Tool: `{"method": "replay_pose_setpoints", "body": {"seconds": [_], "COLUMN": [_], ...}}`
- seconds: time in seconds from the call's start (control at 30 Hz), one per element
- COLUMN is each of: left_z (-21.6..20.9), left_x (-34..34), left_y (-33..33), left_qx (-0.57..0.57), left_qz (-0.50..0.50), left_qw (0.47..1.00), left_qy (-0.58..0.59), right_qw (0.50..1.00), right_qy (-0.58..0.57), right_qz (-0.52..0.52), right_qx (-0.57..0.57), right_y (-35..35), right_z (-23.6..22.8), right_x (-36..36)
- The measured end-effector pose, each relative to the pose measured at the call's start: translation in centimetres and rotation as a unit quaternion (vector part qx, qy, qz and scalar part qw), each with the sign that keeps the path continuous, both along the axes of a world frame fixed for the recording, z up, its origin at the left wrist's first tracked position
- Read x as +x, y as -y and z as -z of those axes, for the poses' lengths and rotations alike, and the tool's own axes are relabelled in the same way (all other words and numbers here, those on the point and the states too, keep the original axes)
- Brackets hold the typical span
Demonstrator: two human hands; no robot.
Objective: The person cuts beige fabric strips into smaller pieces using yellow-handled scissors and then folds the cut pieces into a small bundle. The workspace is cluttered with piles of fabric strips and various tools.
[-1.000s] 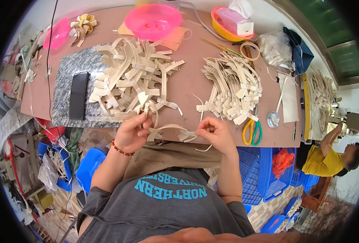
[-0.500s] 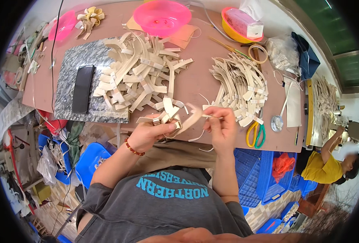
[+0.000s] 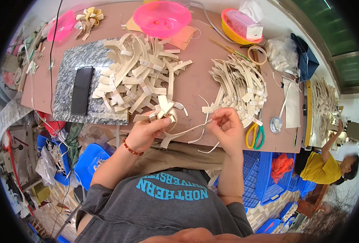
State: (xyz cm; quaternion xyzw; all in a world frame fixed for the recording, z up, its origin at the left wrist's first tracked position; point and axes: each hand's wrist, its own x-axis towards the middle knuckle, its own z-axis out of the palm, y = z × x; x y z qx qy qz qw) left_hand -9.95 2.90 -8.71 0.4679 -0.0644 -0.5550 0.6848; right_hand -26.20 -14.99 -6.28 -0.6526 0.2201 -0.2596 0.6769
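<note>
Near the table's front edge my left hand (image 3: 146, 133) is closed on a cream fabric strap (image 3: 164, 107), folded and looped with several ends sticking out. A thin cream strip (image 3: 189, 130) runs from beside the strap across to my right hand (image 3: 229, 128), whose thumb and forefinger pinch its end. The strip widens at its lower left. Beyond my left hand lies a heap of similar straps (image 3: 137, 75). A second, more aligned stack of straps (image 3: 237, 83) lies beyond my right hand. Loose thin strips (image 3: 206, 151) hang at the table edge between my hands.
A grey stone slab (image 3: 68, 77) carries a black phone (image 3: 81, 91). Scissors (image 3: 254, 136) with yellow and green handles lie right of my right hand. A pink basin (image 3: 162, 20), a yellow-red basin (image 3: 233, 37) and a tape roll (image 3: 264, 56) stand farther back. A person in yellow (image 3: 323, 168) works at right.
My right hand has moved a little right and its fingers have turned. The thin strip now stretches out long between my hands, and its wider part has dropped toward the table edge.
</note>
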Motion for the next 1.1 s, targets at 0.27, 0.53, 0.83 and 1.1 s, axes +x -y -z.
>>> {"method": "replay_pose_setpoints", "body": {"seconds": [0.27,0.53,0.83,1.1], "left_z": [-0.1,-0.3,-0.9,-1.0], "left_x": [-0.1,-0.3,-1.2,-0.8], "left_y": [-0.7,-1.1,-0.9,-1.0], "left_qx": [0.019,0.029,-0.019,-0.013], "left_qz": [-0.04,-0.062,0.087,0.113], "left_qw": [0.999,0.998,0.994,0.991], "left_qy": [0.011,0.002,-0.062,-0.075], "right_qw": [0.978,0.989,0.964,0.957], "right_qy": [0.05,0.05,-0.035,-0.015], "right_qz": [0.159,-0.084,-0.2,-0.186], "right_qx": [0.127,0.109,0.173,0.222], "right_y": [-5.1,-6.3,-4.6,-5.4], "right_z": [5.6,5.6,1.8,2.8], "right_x": [-3.1,-3.9,-0.9,0.6]}}
